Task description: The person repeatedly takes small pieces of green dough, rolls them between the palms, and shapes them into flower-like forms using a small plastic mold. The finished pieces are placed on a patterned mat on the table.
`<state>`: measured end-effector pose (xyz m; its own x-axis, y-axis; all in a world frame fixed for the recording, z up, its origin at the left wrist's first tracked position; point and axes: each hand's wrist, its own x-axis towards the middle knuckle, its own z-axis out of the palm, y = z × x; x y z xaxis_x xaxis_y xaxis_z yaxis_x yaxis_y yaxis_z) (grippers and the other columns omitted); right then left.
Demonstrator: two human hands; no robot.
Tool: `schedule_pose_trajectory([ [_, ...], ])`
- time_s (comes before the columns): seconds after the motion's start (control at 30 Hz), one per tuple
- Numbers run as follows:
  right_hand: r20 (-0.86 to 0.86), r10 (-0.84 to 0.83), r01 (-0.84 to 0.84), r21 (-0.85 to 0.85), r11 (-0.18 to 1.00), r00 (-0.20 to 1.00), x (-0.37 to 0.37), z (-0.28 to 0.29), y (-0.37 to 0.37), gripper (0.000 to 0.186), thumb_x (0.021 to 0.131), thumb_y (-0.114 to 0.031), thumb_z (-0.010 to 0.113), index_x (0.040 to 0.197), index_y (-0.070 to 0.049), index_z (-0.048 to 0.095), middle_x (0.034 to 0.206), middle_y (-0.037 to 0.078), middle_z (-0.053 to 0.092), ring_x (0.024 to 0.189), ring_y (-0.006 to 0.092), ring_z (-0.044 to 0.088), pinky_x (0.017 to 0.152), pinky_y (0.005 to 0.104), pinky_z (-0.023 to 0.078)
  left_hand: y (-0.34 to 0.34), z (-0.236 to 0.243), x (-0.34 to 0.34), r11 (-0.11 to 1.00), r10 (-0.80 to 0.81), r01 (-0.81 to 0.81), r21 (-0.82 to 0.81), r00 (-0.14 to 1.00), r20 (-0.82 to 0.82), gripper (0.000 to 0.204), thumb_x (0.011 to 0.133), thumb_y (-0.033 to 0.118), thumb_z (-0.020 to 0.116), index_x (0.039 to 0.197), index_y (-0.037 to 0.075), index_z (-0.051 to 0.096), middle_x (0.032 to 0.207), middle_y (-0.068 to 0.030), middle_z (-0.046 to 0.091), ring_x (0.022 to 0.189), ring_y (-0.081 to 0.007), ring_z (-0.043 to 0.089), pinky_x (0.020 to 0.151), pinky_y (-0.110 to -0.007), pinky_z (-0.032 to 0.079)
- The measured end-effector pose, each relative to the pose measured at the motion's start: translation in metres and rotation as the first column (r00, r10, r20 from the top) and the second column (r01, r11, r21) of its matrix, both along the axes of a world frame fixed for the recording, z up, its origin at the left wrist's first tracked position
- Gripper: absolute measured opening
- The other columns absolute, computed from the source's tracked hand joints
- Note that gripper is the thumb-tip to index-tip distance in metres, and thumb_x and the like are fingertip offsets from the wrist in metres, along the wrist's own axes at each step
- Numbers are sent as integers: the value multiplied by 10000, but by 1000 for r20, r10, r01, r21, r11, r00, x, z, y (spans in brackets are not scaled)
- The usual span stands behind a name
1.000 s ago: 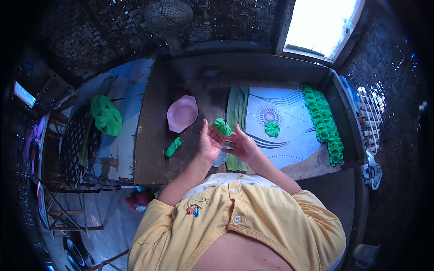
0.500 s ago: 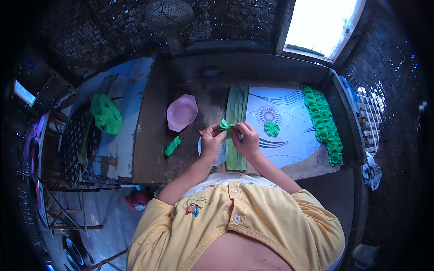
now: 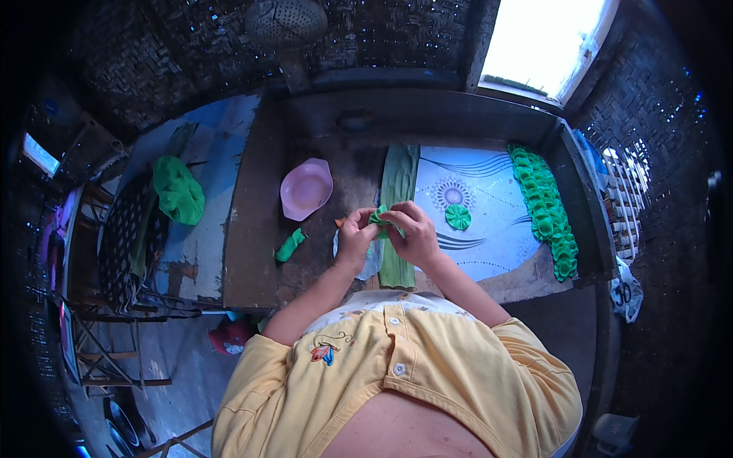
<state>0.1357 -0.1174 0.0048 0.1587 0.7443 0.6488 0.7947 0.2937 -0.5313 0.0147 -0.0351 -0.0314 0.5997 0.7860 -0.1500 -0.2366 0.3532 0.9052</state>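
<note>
Between my two hands is a piece of gathered green fabric (image 3: 379, 217), partly hidden by the fingers. My left hand (image 3: 356, 238) pinches its left side, and my right hand (image 3: 414, 235) pinches it from the right with thumb and forefinger. Beneath the hands lies a long dull-green strip (image 3: 400, 175), running across the table from back to front. To the right of my right hand, a flat round green fabric rosette (image 3: 457, 217) rests on a white patterned sheet (image 3: 489, 183). A small twisted green fabric bundle (image 3: 290, 245) lies left of my left hand.
A pink bowl (image 3: 307, 188) stands at the left on the dark table, which has raised wooden sides. Joined green rosettes (image 3: 543, 210) form a long band at the right. Farther left, a green cloth bundle (image 3: 179, 190) sits on another surface. Scissors (image 3: 624, 291) hang at the right edge.
My right hand has shifted slightly left, closer to my left hand. Its fingers now cover more of the green fabric, whose bow-like shape has become bunched between the hands.
</note>
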Motion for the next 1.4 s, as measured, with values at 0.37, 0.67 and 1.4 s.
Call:
schedule_pose_trajectory([
  [0.37, -217, 64, -84, -85, 993, 974, 1, 3, 3, 529, 673, 45, 617, 1177, -90, 528, 918, 92, 610, 848, 242, 601, 739, 331, 491, 3, 7, -5, 985, -133, 130, -115, 991, -26, 246, 738, 18, 569, 979, 53, 530, 872, -21, 571, 785, -99, 558, 696, -237, 464],
  [0.67, -402, 14, -77, -142, 987, 915, 3, -3, 4, 532, 704, 41, 627, 1207, -87, 510, 885, 72, 626, 775, 162, 624, 672, 267, 498, 0, 8, -2, 994, -49, 44, -100, 998, -47, 492, 736, 24, 595, 1170, 76, 369, 997, -64, 525, 869, -135, 543, 713, -277, 476],
  [1.4, -377, -101, -37, -342, 939, 921, -1, -9, 3, 549, 688, 12, 591, 1218, -84, 483, 809, 100, 618, 657, 207, 601, 625, 314, 488, -4, 6, -2, 997, -45, 30, -70, 972, -229, 599, 728, 7, 604, 1287, 39, 390, 941, -103, 576, 798, -151, 598, 687, -278, 532],
])
